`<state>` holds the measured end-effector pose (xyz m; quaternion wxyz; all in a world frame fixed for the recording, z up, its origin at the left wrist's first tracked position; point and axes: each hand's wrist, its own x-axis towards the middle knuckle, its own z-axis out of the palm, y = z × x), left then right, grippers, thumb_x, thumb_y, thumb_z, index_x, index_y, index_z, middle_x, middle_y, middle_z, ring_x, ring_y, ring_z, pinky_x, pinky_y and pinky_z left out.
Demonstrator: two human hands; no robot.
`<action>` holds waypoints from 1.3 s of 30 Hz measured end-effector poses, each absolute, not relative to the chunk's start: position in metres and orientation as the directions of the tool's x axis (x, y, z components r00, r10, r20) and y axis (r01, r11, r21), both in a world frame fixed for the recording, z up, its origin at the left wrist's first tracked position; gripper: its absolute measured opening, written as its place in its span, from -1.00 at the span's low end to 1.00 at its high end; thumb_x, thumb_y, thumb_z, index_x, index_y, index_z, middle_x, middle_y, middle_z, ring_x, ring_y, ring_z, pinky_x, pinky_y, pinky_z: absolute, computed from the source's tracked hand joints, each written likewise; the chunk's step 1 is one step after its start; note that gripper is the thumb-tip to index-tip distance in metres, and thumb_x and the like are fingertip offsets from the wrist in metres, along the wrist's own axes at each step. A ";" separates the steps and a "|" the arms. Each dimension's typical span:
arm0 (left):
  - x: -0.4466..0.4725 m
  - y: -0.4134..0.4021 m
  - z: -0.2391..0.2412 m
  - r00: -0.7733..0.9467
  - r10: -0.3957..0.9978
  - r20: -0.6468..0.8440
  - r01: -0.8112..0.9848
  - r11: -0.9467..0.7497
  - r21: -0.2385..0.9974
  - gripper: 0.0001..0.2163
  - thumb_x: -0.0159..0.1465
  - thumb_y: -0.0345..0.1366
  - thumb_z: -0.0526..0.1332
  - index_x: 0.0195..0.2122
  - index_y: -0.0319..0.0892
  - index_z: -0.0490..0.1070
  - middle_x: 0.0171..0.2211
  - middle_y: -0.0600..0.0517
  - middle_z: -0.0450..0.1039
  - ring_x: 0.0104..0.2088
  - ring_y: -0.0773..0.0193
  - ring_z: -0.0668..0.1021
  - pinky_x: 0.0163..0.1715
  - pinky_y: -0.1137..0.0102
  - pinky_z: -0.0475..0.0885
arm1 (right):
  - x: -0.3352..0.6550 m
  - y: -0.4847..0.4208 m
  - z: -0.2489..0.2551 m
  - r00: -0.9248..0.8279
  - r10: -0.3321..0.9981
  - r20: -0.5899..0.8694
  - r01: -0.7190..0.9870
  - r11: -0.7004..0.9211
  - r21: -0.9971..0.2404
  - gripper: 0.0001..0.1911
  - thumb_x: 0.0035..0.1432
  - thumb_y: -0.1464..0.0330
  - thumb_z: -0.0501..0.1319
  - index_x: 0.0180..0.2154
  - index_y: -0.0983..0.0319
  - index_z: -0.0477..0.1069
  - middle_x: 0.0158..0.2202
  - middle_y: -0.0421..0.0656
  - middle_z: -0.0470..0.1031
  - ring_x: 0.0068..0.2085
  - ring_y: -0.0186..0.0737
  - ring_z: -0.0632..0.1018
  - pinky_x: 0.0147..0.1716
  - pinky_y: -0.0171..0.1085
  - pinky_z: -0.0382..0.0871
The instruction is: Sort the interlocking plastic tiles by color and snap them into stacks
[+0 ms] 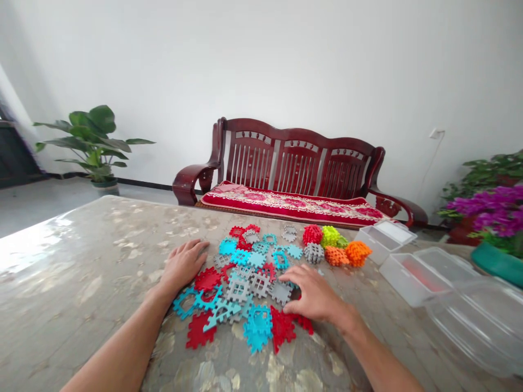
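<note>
A scatter of flat interlocking plastic tiles (245,277) in red, teal and grey lies on the marbled table (81,283). My left hand (183,263) rests flat on the table at the left edge of the scatter, fingers stretched out, touching a grey tile. My right hand (312,296) lies palm down on the right side, fingers spread over grey and red tiles. Behind the flat tiles stand several assembled balls: red (312,234), yellow-green (330,236), grey (314,252) and two orange ones (358,252).
Clear plastic boxes (412,272) and a lid (478,321) sit at the right of the table. A dark wooden bench (294,169) with a red cushion stands behind. Potted plants are at the left (92,141) and right (494,212).
</note>
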<state>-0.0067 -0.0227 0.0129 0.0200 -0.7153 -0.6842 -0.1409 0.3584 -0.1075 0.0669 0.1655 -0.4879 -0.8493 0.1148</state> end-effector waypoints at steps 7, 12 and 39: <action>-0.006 -0.023 0.013 0.026 0.973 0.230 0.984 -0.066 0.165 -0.56 0.33 -0.15 -0.06 0.16 0.00 0.39 0.22 -0.03 0.36 0.18 0.03 0.42 0.18 0.11 0.25 | 0.358 -0.107 0.065 -0.480 0.854 0.198 0.784 0.520 -0.339 -0.73 0.09 0.26 0.32 -0.12 0.03 0.56 -0.12 -0.22 0.62 -0.08 -0.12 0.51 -0.03 -0.17 0.30; -0.006 -0.023 0.014 0.030 0.976 0.217 0.986 -0.065 0.154 -0.55 0.34 -0.15 -0.08 0.18 -0.01 0.37 0.23 -0.05 0.35 0.20 0.03 0.41 0.19 0.11 0.24 | 0.359 -0.099 0.058 -0.354 0.910 0.217 0.791 0.415 -0.450 -0.79 0.25 0.23 0.15 -0.29 0.09 0.56 -0.25 -0.22 0.63 -0.19 -0.19 0.56 -0.20 -0.28 0.30; -0.005 -0.023 0.015 0.024 0.977 0.212 0.985 -0.059 0.160 -0.56 0.35 -0.16 -0.08 0.18 -0.01 0.37 0.23 -0.04 0.34 0.21 0.04 0.39 0.20 0.11 0.24 | 0.363 -0.091 0.058 -0.084 0.977 0.198 0.976 0.121 -0.180 -0.40 0.04 0.21 0.30 0.15 0.12 0.36 0.05 -0.12 0.53 0.03 0.00 0.48 -0.02 -0.17 0.31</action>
